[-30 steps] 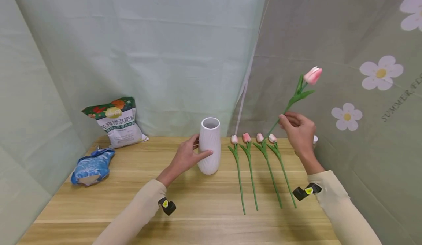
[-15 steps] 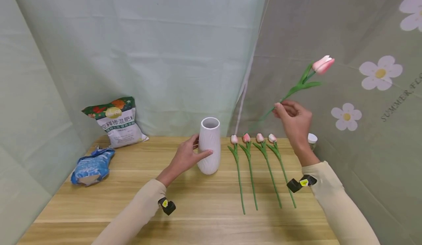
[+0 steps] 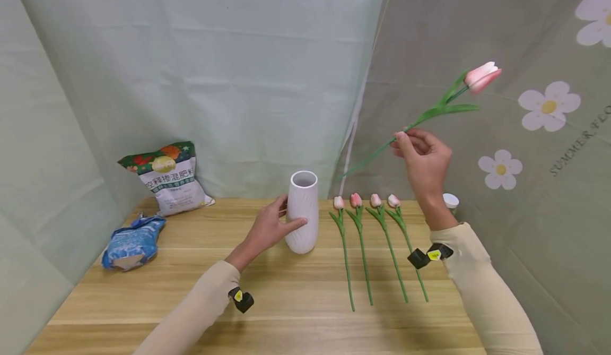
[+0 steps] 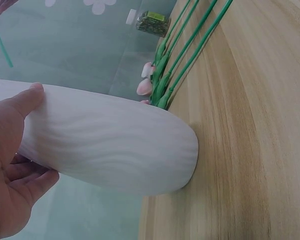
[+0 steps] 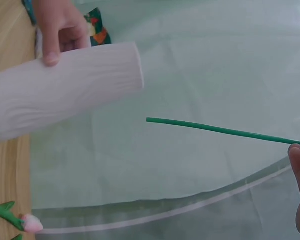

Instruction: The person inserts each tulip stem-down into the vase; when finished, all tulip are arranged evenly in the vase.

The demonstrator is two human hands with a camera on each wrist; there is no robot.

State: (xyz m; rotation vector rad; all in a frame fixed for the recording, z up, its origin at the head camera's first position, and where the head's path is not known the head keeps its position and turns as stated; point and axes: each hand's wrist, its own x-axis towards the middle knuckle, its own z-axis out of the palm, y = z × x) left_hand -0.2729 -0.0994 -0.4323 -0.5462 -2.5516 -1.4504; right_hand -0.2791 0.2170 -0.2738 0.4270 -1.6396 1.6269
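The vase (image 3: 303, 222) stood upright on the counter (image 3: 286, 312), the left hand (image 3: 272, 224) around its left side, with four flowers (image 3: 376, 200) laid side by side to its right, heads toward the cloth backdrop (image 3: 229, 79) behind. A fifth flower (image 3: 433, 112) was raised aslant in the right hand (image 3: 426, 158), its lower stem end pointing left, apart from the vase. Well left of the vase sat a rear bag (image 3: 174, 182), with a front bag (image 3: 132, 242) before it; a jar (image 3: 451, 201) was at the rear right.

Vase (image 5: 72, 90) cropped (wrist vws), jar (image 3: 450, 201) pt. hid.
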